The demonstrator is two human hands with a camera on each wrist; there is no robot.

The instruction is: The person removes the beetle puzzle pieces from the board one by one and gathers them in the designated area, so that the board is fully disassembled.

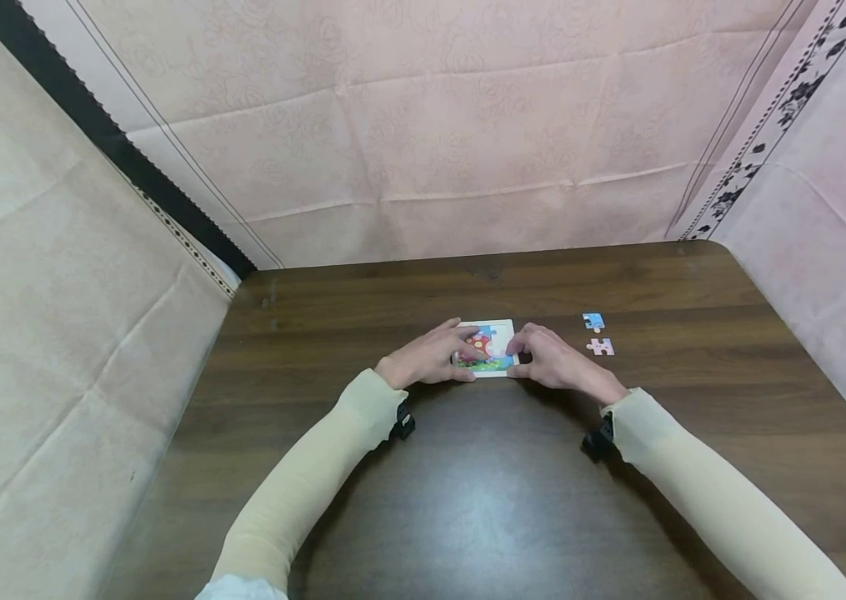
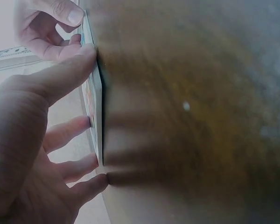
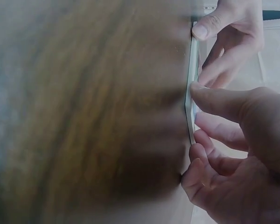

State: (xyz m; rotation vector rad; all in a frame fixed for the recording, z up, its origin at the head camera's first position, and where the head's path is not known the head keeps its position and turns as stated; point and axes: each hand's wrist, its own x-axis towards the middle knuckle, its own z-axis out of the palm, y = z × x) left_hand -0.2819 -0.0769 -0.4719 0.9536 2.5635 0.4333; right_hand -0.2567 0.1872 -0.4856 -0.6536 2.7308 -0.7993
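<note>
- Centrally, a white-framed puzzle (image 1: 496,342) with a red mushroom lies on the wooden surface (image 1: 423,508), between both hands.
- At its left side, the left hand (image 1: 433,354) rests with fingers spread and loosely extended, thumb touching the near edge.
- Opposite, the right hand (image 1: 552,358) holds the puzzle's right side with bent fingers and thumb.
- Nearby, a blue piece (image 1: 593,321) and a pink piece (image 1: 600,347) lie apart, right of the puzzle.

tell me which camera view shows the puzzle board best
The head view: it looks down on the puzzle board, so much of its picture shows between the left hand and right hand. Both wrist views catch it nearly edge-on, showing mainly its pale edge.
</note>
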